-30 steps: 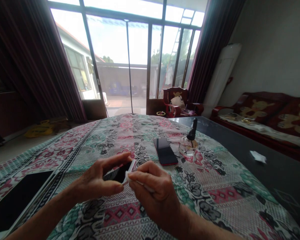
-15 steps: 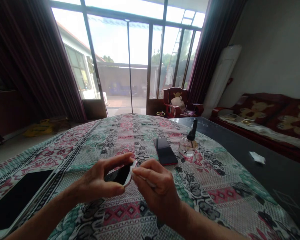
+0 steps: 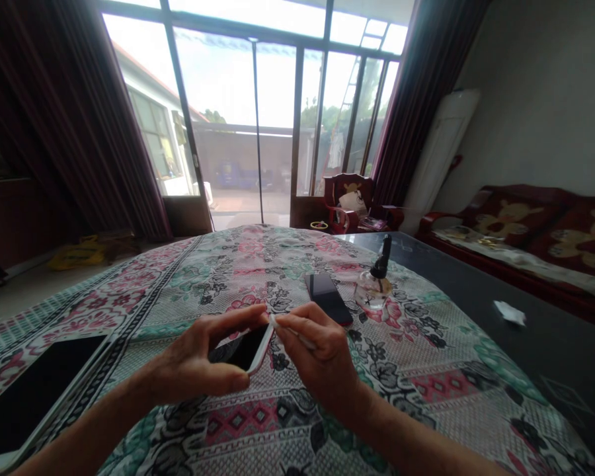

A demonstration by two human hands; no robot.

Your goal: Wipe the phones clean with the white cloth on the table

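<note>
A phone with a dark screen and a pale edge is held by its two long sides in my left hand, tilted above the patterned cloth. My right hand pinches a thin white object, whose tip touches the far right corner of that phone. Beyond my right hand a second dark phone lies flat on the cloth. Right of it stands a clear glass bottle with a black top. A tablet with a dark screen and white frame lies at the left.
The patterned cloth covers the table. On a dark surface at the right lies a crumpled white paper. A red sofa and an armchair stand farther back, near the glass doors.
My right hand has moved slightly away from me and to the right, with the white object's tip now at the phone's far corner. More of the phone's pale edge shows.
</note>
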